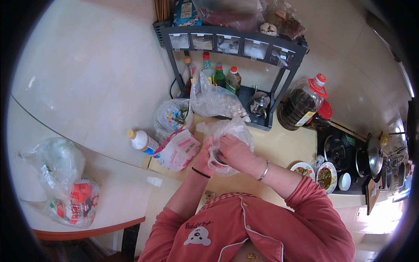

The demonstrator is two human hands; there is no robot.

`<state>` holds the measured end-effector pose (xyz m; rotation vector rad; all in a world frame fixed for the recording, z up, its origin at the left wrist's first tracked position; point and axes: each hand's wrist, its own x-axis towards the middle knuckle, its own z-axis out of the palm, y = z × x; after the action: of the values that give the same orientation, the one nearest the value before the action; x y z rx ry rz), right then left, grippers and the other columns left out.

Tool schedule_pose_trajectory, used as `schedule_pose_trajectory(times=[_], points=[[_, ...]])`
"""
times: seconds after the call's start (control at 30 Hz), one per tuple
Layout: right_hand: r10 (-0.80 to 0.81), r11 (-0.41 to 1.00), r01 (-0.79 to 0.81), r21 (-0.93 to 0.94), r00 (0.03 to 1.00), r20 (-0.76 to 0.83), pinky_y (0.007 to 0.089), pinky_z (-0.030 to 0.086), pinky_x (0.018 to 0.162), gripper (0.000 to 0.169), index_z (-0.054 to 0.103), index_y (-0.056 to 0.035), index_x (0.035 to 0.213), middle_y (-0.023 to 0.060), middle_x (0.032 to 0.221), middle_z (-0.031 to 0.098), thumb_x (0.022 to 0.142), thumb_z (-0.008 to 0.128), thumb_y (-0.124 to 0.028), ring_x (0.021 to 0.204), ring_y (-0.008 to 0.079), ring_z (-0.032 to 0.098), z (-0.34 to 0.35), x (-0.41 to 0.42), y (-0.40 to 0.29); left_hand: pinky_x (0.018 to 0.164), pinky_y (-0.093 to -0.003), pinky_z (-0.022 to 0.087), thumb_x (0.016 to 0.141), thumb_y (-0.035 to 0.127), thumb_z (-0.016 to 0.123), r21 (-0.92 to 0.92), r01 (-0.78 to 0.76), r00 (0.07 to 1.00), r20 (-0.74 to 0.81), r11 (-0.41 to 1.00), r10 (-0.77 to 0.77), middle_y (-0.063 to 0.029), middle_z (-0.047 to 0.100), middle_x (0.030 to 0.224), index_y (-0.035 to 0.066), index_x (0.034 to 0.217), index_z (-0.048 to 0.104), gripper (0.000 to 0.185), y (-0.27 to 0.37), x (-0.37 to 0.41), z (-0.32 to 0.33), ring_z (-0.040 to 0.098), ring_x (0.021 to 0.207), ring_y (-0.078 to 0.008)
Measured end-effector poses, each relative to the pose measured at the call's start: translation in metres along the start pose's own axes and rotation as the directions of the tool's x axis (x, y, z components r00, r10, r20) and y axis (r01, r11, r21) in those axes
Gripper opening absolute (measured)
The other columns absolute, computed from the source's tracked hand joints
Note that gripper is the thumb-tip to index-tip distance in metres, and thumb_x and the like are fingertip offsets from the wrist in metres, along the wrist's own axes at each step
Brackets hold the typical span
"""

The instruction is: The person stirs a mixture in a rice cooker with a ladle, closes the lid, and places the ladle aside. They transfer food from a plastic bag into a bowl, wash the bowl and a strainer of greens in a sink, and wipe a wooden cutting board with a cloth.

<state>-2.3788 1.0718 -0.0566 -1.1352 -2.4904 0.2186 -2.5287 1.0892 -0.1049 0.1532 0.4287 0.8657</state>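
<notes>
Above the counter, a clear plastic bag (244, 129) is bunched around something round with a pale rim, perhaps a bowl or tub; its contents are mostly hidden. My left hand (204, 159), with a dark bead bracelet at the wrist, grips the bag's left side. From the right, my right hand (236, 151) reaches over the bag's opening with its fingers bent down into it. Whether those fingers pinch anything cannot be made out. Just left of my left hand stands a pink-and-white packet (178, 152).
A dark spice rack (230, 31) with several clear drawers stands behind, bottles and a bag of garlic (222, 101) below. A white bottle (142, 140) is at left. To the right are a large jug of dark liquid (301, 106), plates of food (325, 178) and a gas stove (340, 147).
</notes>
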Motion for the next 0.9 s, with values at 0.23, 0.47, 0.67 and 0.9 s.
schedule_pose_trajectory(times=[0.23,0.47,0.67,0.9], points=[[0.138,0.978,-0.133,0.160,0.990,-0.021,0.0409,0.046,0.086,0.032,0.061,0.0003,0.096,0.0166,0.102,0.053,0.071,0.068,-0.017,0.100,0.0338,0.052,-0.002,0.001,-0.010,0.080,-0.0349,0.052,0.094,0.032,0.047,0.012,0.035,0.973,0.227,0.999,-0.036,-0.0057,0.061,0.104,0.011,0.107,0.057,0.027,0.005,-0.001,0.000,0.060,0.095,-0.0190],[0.205,0.945,-0.208,0.252,0.978,0.037,0.0423,0.045,0.086,0.042,0.058,-0.0007,0.104,0.0197,0.102,0.051,0.069,0.072,-0.019,0.098,0.0384,0.052,0.000,0.004,-0.006,0.077,-0.0348,0.053,0.094,0.033,0.050,0.084,-0.095,0.995,-0.016,0.992,0.097,-0.0035,0.061,0.103,0.011,0.108,0.055,0.026,-0.008,0.000,-0.001,0.061,0.092,-0.0186],[0.120,0.908,-0.108,0.404,0.993,-0.005,0.0416,0.045,0.087,0.039,0.056,-0.0016,0.111,0.0193,0.105,0.055,0.076,0.068,-0.016,0.100,0.0371,0.054,-0.015,-0.005,-0.007,0.090,-0.0371,0.050,0.094,0.037,0.049,0.150,-0.100,0.938,0.344,0.984,0.043,-0.0070,0.056,0.118,0.011,0.128,0.047,0.043,0.007,-0.009,-0.010,0.056,0.108,-0.0226],[0.260,0.588,-0.279,0.760,0.954,0.148,0.0329,0.048,0.079,0.024,0.059,-0.0038,0.109,0.0147,0.096,0.064,0.087,0.058,-0.013,0.087,0.0255,0.062,-0.006,-0.013,-0.006,0.091,-0.0413,0.050,0.093,0.036,0.052,0.104,-0.083,0.993,0.092,0.991,0.073,-0.0136,0.057,0.118,0.007,0.124,0.050,0.043,0.004,-0.003,-0.007,0.058,0.106,-0.0280]])
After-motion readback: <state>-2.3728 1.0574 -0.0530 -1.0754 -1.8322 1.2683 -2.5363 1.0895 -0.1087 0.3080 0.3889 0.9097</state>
